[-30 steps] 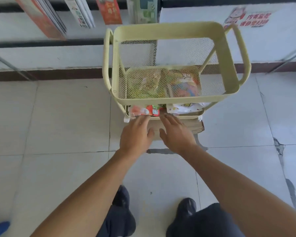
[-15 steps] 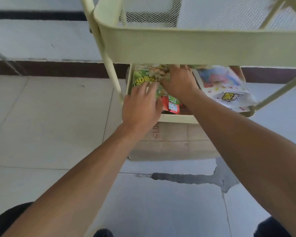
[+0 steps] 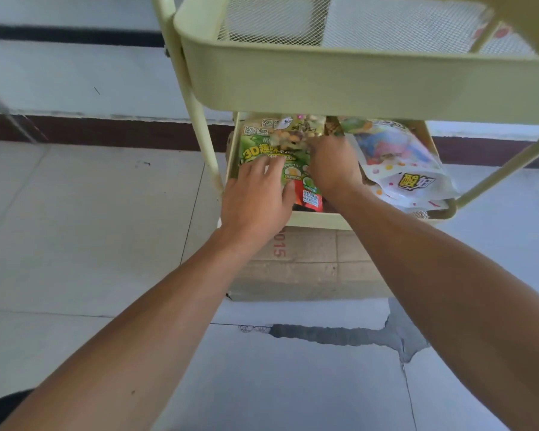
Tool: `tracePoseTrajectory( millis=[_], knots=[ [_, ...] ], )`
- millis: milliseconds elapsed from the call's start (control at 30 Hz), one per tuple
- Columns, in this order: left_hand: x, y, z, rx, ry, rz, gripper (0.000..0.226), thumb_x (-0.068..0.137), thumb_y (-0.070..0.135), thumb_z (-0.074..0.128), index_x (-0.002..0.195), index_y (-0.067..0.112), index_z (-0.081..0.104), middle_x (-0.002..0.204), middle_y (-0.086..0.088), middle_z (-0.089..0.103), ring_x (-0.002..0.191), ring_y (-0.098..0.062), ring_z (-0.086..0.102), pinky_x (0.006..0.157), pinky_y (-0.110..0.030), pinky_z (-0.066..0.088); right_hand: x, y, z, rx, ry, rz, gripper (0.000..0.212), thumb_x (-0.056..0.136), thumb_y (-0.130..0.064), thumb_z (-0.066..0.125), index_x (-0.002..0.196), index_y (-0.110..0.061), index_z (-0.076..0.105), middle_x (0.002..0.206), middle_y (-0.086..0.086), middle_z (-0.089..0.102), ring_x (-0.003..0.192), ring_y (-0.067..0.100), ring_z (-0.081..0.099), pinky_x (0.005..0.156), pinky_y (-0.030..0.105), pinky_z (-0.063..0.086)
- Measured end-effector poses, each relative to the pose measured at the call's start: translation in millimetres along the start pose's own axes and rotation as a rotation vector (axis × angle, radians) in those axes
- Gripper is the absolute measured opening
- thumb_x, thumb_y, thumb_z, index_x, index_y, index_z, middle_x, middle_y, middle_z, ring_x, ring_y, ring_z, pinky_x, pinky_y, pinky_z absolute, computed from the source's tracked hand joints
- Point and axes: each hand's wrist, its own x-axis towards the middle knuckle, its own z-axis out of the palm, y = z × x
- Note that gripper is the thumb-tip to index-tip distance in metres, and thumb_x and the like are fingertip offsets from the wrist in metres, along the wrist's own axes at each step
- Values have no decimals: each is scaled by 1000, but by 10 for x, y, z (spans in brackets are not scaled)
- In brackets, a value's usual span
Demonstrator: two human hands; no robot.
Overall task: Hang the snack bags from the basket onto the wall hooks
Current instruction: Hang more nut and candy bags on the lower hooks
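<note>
Both arms reach into the lower tier of a pale yellow-green metal basket cart (image 3: 349,88), under its mesh-bottomed upper tray. The left hand (image 3: 255,200) lies flat with its fingers spread and straight on a green snack bag with yellow lettering (image 3: 262,150), which sits at the left side of the lower basket. The right hand (image 3: 333,169) is just beside it, its fingers curled round the edge of a pale snack bag printed with nuts (image 3: 293,135) lying on top of the green one. To the right, a white snack bag with coloured dots (image 3: 408,178) hangs partly over the basket's front rim. A brown cardboard box (image 3: 311,265) sits under the cart on the white tiled floor (image 3: 91,228).
</note>
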Motion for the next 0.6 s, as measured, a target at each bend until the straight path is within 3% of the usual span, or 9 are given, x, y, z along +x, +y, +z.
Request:
tracePoseTrajectory(
  millis=[100,233,333,400,500,600],
  knots=[
    [-32,9,-2,-43,37,-6,46,101,37,47,141,17,48,142,-2,53,132,-24,47,97,-43,46,-149,-13,-3,53,96,-15,29,83,10,43,92,-4,66,82,15,68,71,35,63,56,37,49],
    [-9,26,-34,-192,107,-71,43,102,35,46,140,14,52,141,-2,53,131,-23,46,103,-40,45,-570,-57,-64,197,281,-120,17,85,9,55,88,-1,68,74,12,67,59,28,59,51,29,37],
    [4,32,-62,-299,158,-156,42,103,36,47,138,16,53,141,-3,49,130,-23,44,97,-40,46,-983,-21,-132,308,337,-127,12,93,1,58,90,-2,69,74,10,67,57,27,58,54,25,31],
    [5,17,-71,-329,115,-120,45,102,41,48,140,19,52,143,-2,49,133,-22,42,102,-38,42,-1198,40,-154,345,352,-139,13,96,-5,58,98,-2,71,88,10,72,69,28,67,56,25,42],
    [9,41,-47,-380,-3,14,50,99,46,50,143,24,51,148,2,46,139,-17,38,114,-37,35,-1352,145,-146,377,375,-147,22,98,-11,56,109,-1,72,113,14,73,95,28,73,78,32,57],
    [29,153,-25,-619,-81,-123,52,96,42,58,144,25,48,148,5,44,136,-12,42,115,-39,36,-1422,256,-129,399,390,-165,31,99,-19,49,110,-2,72,120,15,70,104,25,71,85,32,57]
  ],
)
